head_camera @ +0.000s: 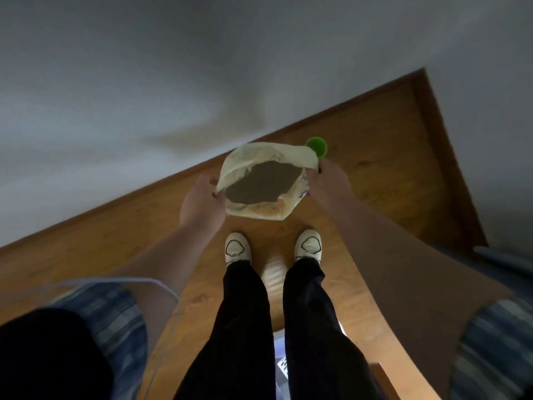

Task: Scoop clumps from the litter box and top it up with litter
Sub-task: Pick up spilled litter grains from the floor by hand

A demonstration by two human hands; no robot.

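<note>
An open pale-yellow litter bag [259,210] stands on the wooden floor in front of my feet, its mouth spread wide with grey-brown litter [262,182] showing inside. My left hand [202,202] grips the bag's left rim. My right hand [328,180] grips the right rim and also holds a green scoop [317,145], whose round head sticks up past the bag's far corner. The litter box is not in view.
A white wall [144,96] meets the wooden floor [375,140] along a skirting board just beyond the bag. My white shoes [238,248] stand right behind the bag. A pale object [281,359] lies on the floor between my legs, mostly hidden.
</note>
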